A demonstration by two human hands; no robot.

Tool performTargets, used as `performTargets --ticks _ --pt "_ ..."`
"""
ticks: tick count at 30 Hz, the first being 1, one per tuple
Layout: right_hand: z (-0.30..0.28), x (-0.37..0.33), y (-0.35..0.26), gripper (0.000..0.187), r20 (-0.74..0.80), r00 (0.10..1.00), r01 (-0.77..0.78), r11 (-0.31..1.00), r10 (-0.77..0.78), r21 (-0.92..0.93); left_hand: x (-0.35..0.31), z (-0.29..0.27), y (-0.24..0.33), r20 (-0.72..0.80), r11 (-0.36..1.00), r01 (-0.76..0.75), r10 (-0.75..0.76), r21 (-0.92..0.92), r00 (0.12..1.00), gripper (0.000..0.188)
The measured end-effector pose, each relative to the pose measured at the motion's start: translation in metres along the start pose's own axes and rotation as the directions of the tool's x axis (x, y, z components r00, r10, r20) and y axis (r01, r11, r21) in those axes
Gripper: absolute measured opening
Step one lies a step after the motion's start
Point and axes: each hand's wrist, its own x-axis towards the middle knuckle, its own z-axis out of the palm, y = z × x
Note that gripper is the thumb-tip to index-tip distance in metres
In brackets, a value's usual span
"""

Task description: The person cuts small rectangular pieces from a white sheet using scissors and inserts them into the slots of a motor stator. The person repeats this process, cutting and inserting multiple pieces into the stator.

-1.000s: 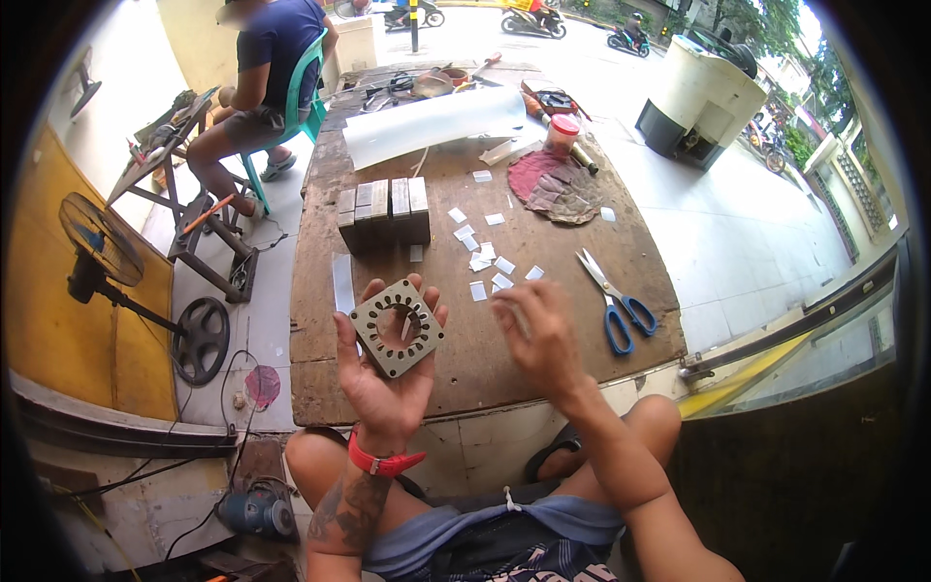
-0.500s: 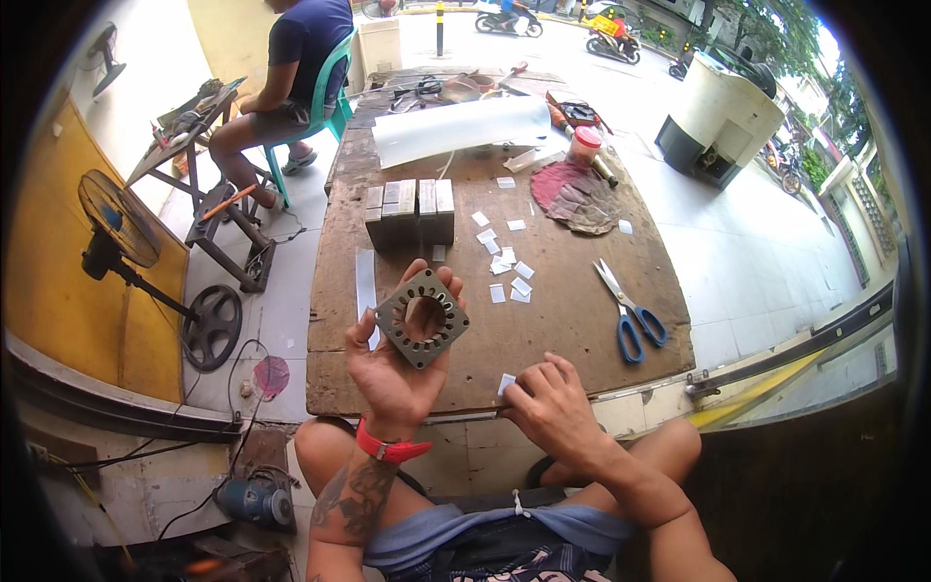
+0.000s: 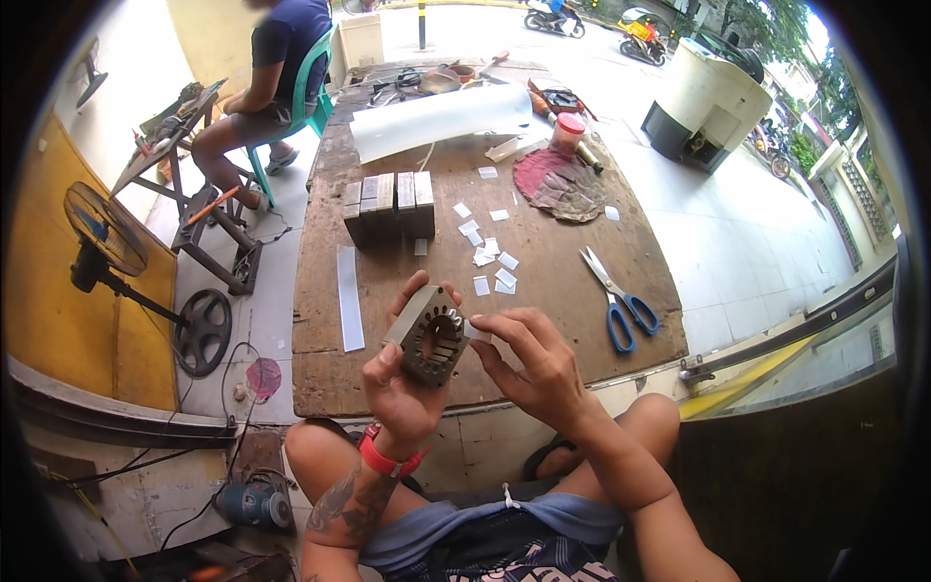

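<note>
Bright daylight washes out the street; fisheye distortion bends edges; corners blacken.

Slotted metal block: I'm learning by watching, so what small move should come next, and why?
Probably line the white slip up with one of the slots in the metal block and ease it in. The right hand pinches the slip close by the block, and the left hand holds the block tilted. Whether slip and block already touch, I can't tell.

Standing fan: beside yellow panel.
Seated person: on green chair.
Blue machine: lower left, cable nearby.
Red-lidded jar: at stained round cloth, far edge.
Motorcycles: top right, on road.
</note>
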Motion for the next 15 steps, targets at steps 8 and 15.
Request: performTargets --ticks 8,15 --pt "0.007 -0.0016 0.0081 0.034 -0.009 0.991 0.131 0.98 -0.134 -0.153 -0.0028 0.0023 -0.0052 0.004 1.0 0.003 -0.003 0.02 1.0 0.086" --pt "-0.0015 -0.0001 0.0034 0.043 0.102 0.976 0.209 0.958 -0.192 -0.197 -0.0024 0.0009 -0.0042 -0.008 0.999 -0.004 0.004 0.034 1.0 0.084"
